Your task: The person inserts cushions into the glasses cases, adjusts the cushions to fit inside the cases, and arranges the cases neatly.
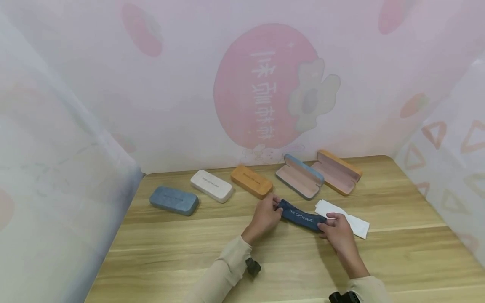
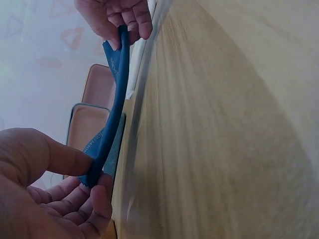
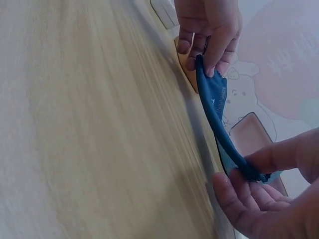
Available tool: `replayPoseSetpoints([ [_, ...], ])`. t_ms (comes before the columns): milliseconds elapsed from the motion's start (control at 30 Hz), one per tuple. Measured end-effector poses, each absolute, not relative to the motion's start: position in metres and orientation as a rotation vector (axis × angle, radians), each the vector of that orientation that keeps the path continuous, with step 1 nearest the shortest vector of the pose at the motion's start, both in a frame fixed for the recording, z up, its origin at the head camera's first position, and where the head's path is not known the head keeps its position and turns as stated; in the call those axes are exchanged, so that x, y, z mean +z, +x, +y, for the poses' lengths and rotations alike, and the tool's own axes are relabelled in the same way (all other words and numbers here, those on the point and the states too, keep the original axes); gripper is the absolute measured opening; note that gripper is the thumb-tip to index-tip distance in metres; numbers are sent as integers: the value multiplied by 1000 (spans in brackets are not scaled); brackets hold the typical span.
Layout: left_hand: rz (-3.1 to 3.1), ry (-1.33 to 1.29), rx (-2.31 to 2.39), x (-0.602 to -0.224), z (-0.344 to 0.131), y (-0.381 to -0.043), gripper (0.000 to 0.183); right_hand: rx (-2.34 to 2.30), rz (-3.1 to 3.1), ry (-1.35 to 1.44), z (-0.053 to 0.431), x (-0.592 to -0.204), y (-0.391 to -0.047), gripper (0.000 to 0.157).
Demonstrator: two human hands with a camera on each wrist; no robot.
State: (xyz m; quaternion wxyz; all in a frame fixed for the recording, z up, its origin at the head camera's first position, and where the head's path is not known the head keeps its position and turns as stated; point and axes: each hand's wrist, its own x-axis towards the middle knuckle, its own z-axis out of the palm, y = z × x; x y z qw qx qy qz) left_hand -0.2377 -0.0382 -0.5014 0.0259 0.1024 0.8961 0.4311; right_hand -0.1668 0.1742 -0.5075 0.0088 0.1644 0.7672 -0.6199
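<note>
A folded dark blue cleaning cloth point(image 1: 302, 216) printed "THE OPTICIANS" is stretched between both hands, sagging slightly in the middle. My left hand point(image 1: 266, 214) pinches one end between thumb and fingers. The other end is pinched by my right hand point(image 1: 338, 234). In the left wrist view the cloth point(image 2: 117, 102) shows a thick folded edge and zigzag-cut ends. A folded white cloth point(image 1: 360, 225) lies on the table, partly behind the right hand. Beyond the blue cloth, an open blue glasses case point(image 1: 297, 179) shows its pink lining.
Beside the open blue case stands an open orange case point(image 1: 337, 174). Closed cases in orange point(image 1: 251, 181), white point(image 1: 211, 185) and blue point(image 1: 174, 200) lie along the back and left of the wooden table point(image 1: 178, 256). A printed pink wall point(image 1: 182, 105) rises behind them.
</note>
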Motion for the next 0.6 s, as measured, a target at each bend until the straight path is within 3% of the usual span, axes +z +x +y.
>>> replayPoseSetpoints([
  [600,2807,362,1344,-482,-36,-264,25,-2199,2098,604,169,-501,-183,36],
])
